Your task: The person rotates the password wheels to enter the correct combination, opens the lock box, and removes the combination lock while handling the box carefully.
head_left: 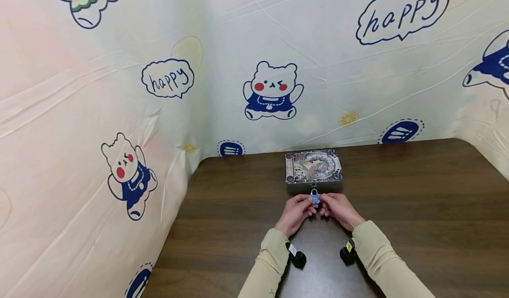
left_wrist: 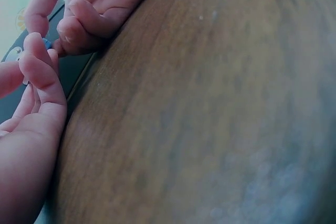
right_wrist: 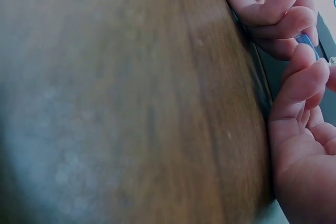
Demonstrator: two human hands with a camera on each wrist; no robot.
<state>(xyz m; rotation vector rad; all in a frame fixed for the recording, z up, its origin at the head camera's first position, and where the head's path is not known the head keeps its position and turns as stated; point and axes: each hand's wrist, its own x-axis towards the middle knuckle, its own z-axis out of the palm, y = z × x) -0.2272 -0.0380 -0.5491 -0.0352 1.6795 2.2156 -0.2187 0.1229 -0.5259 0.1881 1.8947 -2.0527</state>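
A box (head_left: 314,167) with an ornate printed lid sits closed near the table's back edge. At the front clasp (head_left: 313,186) of the box is a small blue padlock (head_left: 315,196). My left hand (head_left: 295,212) pinches the padlock from the left side with thumb and fingers. From the right, my right hand (head_left: 341,208) pinches it too, its fingertips close to those of the left. In the right wrist view a sliver of the blue padlock (right_wrist: 307,40) shows between the fingers; the rest is hidden behind them.
The box and both hands are over a dark brown wooden table (head_left: 230,227). Behind and to the left hangs a pale curtain (head_left: 222,68) printed with bears and lettering, meeting the table's edges. Black wrist devices (head_left: 298,259) are at the cuffs of the beige sleeves (head_left: 264,262).
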